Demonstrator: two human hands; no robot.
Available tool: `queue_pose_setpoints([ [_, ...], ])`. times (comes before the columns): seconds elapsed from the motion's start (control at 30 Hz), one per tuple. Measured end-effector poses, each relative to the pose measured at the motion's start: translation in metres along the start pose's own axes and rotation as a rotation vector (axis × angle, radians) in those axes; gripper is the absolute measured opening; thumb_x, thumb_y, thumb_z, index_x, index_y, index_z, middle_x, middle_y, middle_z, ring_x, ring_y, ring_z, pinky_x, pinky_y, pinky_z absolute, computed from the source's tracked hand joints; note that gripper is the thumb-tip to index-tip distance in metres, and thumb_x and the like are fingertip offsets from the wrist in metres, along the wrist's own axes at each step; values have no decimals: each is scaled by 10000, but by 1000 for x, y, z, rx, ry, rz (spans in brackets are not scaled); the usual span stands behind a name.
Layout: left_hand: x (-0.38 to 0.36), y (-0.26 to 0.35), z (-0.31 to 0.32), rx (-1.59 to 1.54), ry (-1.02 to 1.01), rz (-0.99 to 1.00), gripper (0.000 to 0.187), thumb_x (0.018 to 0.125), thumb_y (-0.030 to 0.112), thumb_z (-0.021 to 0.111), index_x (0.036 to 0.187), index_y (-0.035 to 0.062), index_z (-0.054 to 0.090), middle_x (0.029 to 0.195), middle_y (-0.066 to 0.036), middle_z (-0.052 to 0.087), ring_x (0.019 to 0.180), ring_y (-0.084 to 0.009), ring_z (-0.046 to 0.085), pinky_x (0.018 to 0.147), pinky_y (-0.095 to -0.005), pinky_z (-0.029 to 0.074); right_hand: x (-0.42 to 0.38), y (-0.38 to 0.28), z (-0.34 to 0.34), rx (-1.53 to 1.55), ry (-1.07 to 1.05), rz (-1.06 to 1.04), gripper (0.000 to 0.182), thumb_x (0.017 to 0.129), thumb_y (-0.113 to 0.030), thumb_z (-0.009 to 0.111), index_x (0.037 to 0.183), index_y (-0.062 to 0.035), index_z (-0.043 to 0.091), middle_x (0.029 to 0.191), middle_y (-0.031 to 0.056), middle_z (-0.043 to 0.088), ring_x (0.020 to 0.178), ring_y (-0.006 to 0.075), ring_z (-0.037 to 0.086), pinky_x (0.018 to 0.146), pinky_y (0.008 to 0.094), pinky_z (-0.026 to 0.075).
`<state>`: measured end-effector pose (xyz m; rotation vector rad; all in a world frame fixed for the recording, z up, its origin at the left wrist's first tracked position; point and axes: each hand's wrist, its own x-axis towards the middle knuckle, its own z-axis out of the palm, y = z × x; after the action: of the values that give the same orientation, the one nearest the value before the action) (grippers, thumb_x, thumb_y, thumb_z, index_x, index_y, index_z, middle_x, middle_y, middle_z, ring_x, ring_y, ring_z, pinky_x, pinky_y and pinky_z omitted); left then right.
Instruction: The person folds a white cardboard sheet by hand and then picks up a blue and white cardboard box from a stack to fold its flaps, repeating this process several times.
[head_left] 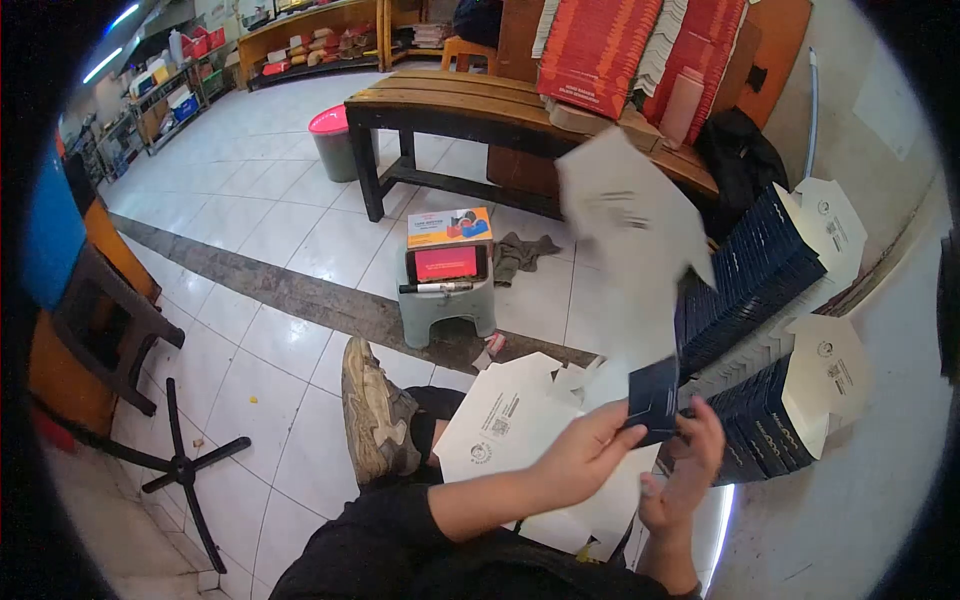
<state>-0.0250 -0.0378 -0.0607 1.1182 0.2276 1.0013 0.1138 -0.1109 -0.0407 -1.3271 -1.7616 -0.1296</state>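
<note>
My left hand (590,452) is closed, pinching the navy panel (652,398) at the lower end of a flat cardboard box blank (630,195). The blank's pale side faces me, and it stands up blurred in front of the bench. My right hand (688,455) is at the panel's right edge, its fingers bent and the thumb apart from them. Across my lap, under both hands, lies another white box blank (505,410) printed with a QR code and a round logo. My forearms cover part of it.
Two stacks of nested navy-and-white boxes, an upper stack (745,285) and a lower stack (755,430), lean at the right wall. A small grey stool (445,318) bears a printed box and a marker. Behind stands a wooden bench (450,95) with red cartons (598,55).
</note>
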Motion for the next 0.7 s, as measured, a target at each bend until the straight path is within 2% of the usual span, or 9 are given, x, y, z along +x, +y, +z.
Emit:
queue_pose_setpoints([
  [0.07,5,18,-16,522,-153,-98,408,936,7,464,1344,25,452,1164,-191,547,1075,-335,561,915,-357,446,-5,12,8,391,328,85,461,960,-289,528,1317,-9,451,1424,279,338,1122,300,543,960,403,453],
  [0.1,3,17,-20,696,-178,27,477,907,-18,440,1375,72,443,1145,-240,540,1035,-385,552,890,-388,441,-10,36,5,351,335,-84,472,979,-256,495,1371,-15,390,1481,263,243,1186,301,501,966,391,453],
  [0.13,0,23,-22,695,-179,24,477,907,-18,440,1375,72,443,1145,-240,540,1035,-385,552,890,-388,441,-18,46,-8,36,237,-47,441,985,-208,470,1374,-14,399,1499,252,199,1232,300,471,1000,394,423],
  [0.2,-2,37,-20,915,-359,-268,520,902,-35,416,1401,108,428,1100,-242,547,1009,-377,552,880,-416,442,-18,57,-14,-153,167,26,428,988,-194,464,1377,-22,415,1506,243,199,1272,316,440,1041,402,372],
  [0.3,-7,24,-18,889,-230,-131,476,920,40,502,1390,77,437,1031,-232,579,955,-377,573,839,-423,460,-6,51,-8,156,297,243,427,944,-141,511,1346,-9,452,1480,228,245,1303,316,404,1077,396,309],
  [0.43,-11,13,-22,854,-103,105,435,898,129,612,1311,37,513,956,-209,622,861,-376,605,764,-418,494,-13,52,-14,27,100,135,424,847,-96,579,1266,-45,538,1374,237,356,1289,346,405,1058,418,331],
  [0.6,-15,9,-18,883,-125,72,388,895,136,619,1260,21,551,933,-203,628,828,-364,615,738,-412,502,-12,36,3,55,283,423,281,763,-53,671,1044,-57,660,1323,243,486,1209,302,493,970,375,392],
  [0.67,-15,7,-18,895,-117,64,389,893,136,622,1257,19,551,925,-199,626,830,-359,616,735,-408,502,-8,39,-8,24,-133,293,228,766,-34,672,994,-39,675,1346,256,464,1199,308,507,968,376,398],
  [0.7,-16,7,-18,881,-121,57,378,891,140,627,1242,19,558,923,-194,625,830,-358,616,734,-404,503,-2,31,-9,211,-231,433,190,765,-45,682,955,-35,688,1360,265,446,1229,345,491,1009,392,377],
])
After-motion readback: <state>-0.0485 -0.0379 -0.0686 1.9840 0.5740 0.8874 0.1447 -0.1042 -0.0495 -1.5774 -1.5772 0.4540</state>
